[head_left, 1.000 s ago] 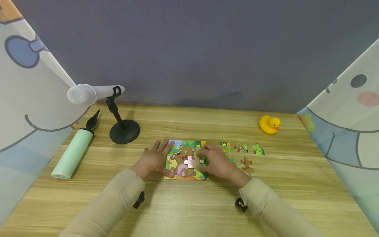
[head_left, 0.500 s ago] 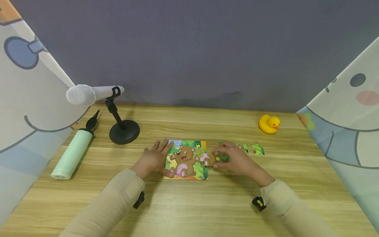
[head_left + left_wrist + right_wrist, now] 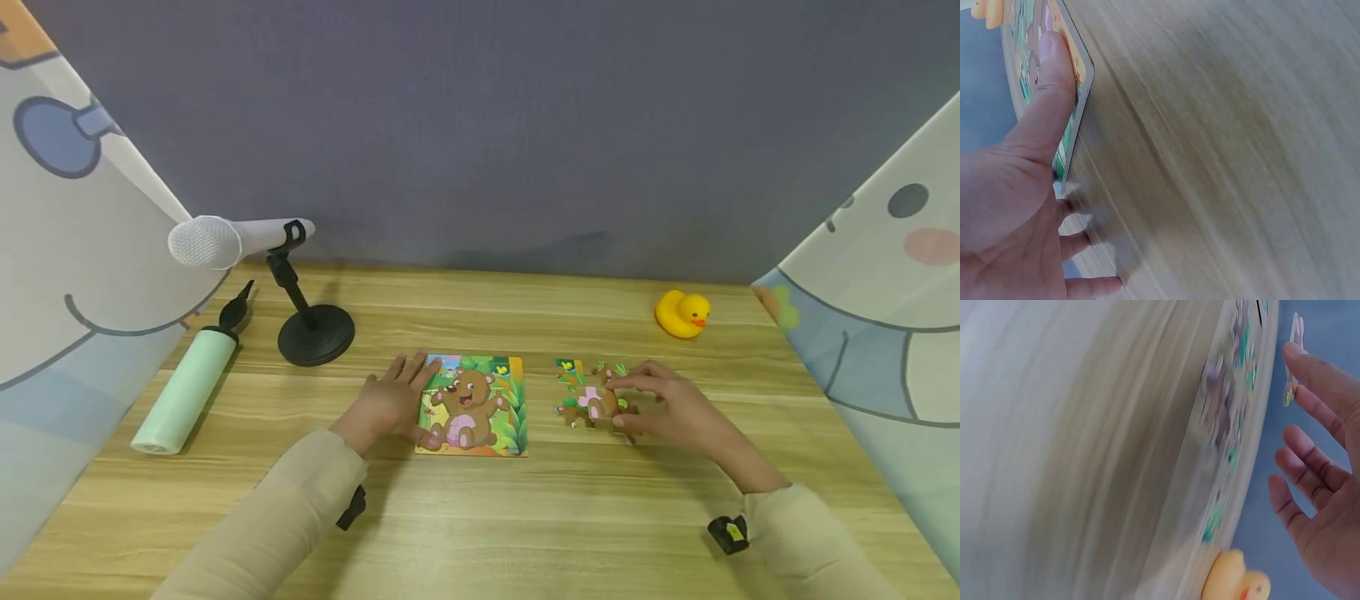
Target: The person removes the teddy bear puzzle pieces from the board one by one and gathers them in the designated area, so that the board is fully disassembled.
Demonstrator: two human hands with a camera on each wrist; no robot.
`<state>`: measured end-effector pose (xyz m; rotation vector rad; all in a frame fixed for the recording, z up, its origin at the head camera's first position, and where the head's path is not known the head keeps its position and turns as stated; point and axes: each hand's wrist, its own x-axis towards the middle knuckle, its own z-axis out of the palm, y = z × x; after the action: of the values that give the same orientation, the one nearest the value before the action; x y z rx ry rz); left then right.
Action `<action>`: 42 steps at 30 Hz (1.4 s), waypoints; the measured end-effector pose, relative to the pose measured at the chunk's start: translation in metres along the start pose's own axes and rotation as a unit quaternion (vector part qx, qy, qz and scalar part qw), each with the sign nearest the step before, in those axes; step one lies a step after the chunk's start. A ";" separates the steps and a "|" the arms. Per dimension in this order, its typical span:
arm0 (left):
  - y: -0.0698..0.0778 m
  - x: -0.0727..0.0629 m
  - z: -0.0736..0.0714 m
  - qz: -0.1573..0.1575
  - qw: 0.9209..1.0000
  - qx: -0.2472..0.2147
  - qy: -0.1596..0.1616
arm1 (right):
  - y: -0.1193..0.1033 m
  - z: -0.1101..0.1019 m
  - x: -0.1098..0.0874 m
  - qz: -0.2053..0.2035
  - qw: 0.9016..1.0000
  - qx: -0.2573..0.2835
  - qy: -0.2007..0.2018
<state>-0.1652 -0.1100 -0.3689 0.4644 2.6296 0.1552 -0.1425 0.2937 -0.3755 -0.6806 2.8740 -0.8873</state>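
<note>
A bear jigsaw puzzle (image 3: 472,406) lies on the table in front of me, its picture filling the board. My left hand (image 3: 381,407) rests at the board's left side with fingers spread. In the left wrist view the thumb (image 3: 1054,75) lies on the picture near a corner. To the right, my right hand (image 3: 678,412) pinches a puzzle piece (image 3: 598,402) showing pink and brown. The right wrist view has that piece (image 3: 1297,331) raised off the table between thumb and index finger, the other fingers loosely bent. Loose puzzle pieces (image 3: 568,372) lie beneath it, partly hidden by the hand.
At the back right sits a yellow rubber duck (image 3: 682,314). A white microphone (image 3: 225,240) on a black stand (image 3: 317,334) is at the back left, beside a mint-green hand pump (image 3: 187,392). A grey partition (image 3: 480,142) rises behind the table.
My right hand has drawn back rightward from over the board to above the loose pieces, still pinching the piece, whose silvery side faced up earlier. My left hand has stayed put.
</note>
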 end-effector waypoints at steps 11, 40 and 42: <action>-0.001 0.000 0.002 0.017 1.000 -0.011 0.016 | 0.034 -0.021 -0.032 0.025 0.998 -0.042 0.034; -0.005 0.005 0.007 0.018 0.999 -0.029 0.031 | 0.073 -0.027 -0.048 0.088 0.993 -0.066 -0.031; -0.005 0.005 0.007 0.015 0.999 -0.027 0.031 | 0.073 -0.028 -0.047 0.084 0.993 -0.069 -0.034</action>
<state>-0.1679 -0.1127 -0.3783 0.4889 2.6725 0.2551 -0.1339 0.3828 -0.3957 -0.4595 2.8977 -0.6366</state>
